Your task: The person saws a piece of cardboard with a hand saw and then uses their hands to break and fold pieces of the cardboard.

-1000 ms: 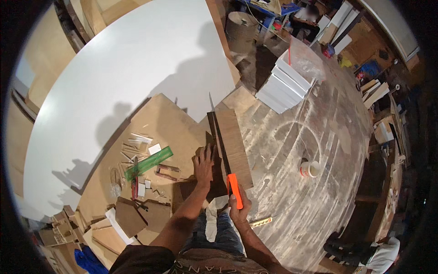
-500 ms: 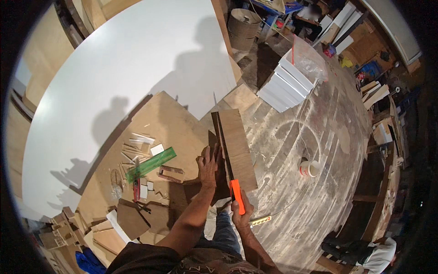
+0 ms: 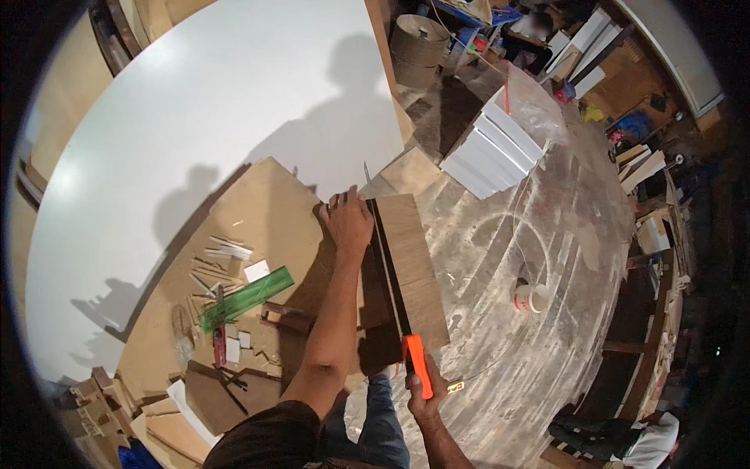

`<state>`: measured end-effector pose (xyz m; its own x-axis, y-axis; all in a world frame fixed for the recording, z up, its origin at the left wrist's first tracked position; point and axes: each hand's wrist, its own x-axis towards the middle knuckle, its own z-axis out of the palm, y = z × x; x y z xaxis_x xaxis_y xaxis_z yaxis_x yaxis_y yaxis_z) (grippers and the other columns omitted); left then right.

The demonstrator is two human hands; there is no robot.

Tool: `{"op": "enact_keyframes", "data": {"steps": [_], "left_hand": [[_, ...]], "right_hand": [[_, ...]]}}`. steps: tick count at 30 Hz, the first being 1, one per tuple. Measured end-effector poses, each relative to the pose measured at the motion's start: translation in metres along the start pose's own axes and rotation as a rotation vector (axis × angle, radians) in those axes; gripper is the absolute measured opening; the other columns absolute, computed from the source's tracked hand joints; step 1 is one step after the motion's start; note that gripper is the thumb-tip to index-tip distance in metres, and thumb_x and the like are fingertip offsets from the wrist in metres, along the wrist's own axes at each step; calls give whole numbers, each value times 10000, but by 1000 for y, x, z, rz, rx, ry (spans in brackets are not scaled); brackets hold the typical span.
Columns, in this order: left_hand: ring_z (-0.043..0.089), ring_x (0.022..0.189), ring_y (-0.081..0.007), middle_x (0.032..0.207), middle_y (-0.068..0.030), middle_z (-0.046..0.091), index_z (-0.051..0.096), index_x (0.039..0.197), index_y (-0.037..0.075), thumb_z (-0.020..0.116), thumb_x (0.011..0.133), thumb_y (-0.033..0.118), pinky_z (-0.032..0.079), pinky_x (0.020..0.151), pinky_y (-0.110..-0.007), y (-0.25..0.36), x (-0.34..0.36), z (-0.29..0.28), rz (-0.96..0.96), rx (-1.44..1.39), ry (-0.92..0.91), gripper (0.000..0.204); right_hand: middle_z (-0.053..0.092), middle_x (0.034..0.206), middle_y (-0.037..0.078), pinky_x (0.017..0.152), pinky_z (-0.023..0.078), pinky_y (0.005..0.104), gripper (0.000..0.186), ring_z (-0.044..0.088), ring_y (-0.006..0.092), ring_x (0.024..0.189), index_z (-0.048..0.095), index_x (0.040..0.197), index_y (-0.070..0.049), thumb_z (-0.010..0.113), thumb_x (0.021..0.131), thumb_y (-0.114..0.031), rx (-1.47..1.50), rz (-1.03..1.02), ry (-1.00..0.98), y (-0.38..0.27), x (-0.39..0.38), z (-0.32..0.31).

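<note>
The right hand [image 3: 426,392], at lower centre of the frame, is wrapped around the orange handle of the saw [image 3: 417,366]. The left hand [image 3: 348,221], near the centre, lies over the upper-left part of the brown board [image 3: 414,266], fingers slightly apart; whether it grips the edge I cannot tell. The saw's blade lies lengthwise along the board, its tip pointing past the far end; how deep the teeth sit is hidden.

The step in hand looks like sawing the board lengthwise while the left hand steadies it. The next stroke would call for firm pressure on the board, a straight blade and fingertips clear of the teeth, since the left hand is just beside the line.

Left of centre on the worktop [image 3: 258,199] lie a green ruler [image 3: 266,288] and a red tool [image 3: 219,344]. A white panel [image 3: 211,94] fills the upper left; a bucket [image 3: 531,298] stands right of centre.
</note>
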<state>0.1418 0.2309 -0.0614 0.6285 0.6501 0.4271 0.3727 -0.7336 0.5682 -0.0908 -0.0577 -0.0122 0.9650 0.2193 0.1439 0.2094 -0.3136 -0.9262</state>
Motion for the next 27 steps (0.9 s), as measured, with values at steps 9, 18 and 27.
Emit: {"op": "enact_keyframes", "data": {"steps": [9, 18, 27], "left_hand": [[692, 900, -307, 817, -152, 726, 709, 1097, 46, 544, 993, 164, 282, 1093, -506, -15, -9, 15, 102, -14, -78, 229], [688, 837, -293, 763, -145, 719, 745, 945, 61, 574, 963, 161, 316, 1033, -466, -16, 10, 12, -17, 32, -302, 199], [681, 816, -314, 785, -168, 720, 782, 937, 89, 642, 890, 148, 343, 983, -443, -21, 10, 10, -25, -48, -250, 160]], "right_hand": [[573, 570, 61, 455, 406, 267, 657, 511, 109, 463, 497, 1385, 126, 528, 993, -400, -16, 51, 87, -38, 19, -16], [595, 622, 62, 526, 444, 286, 660, 552, 122, 552, 532, 1337, 149, 556, 988, -411, -35, 92, 6, -15, 18, -3], [575, 630, 53, 566, 444, 307, 547, 537, 138, 572, 615, 1170, 138, 554, 985, -373, -13, 15, 16, -10, 21, 1]]}}
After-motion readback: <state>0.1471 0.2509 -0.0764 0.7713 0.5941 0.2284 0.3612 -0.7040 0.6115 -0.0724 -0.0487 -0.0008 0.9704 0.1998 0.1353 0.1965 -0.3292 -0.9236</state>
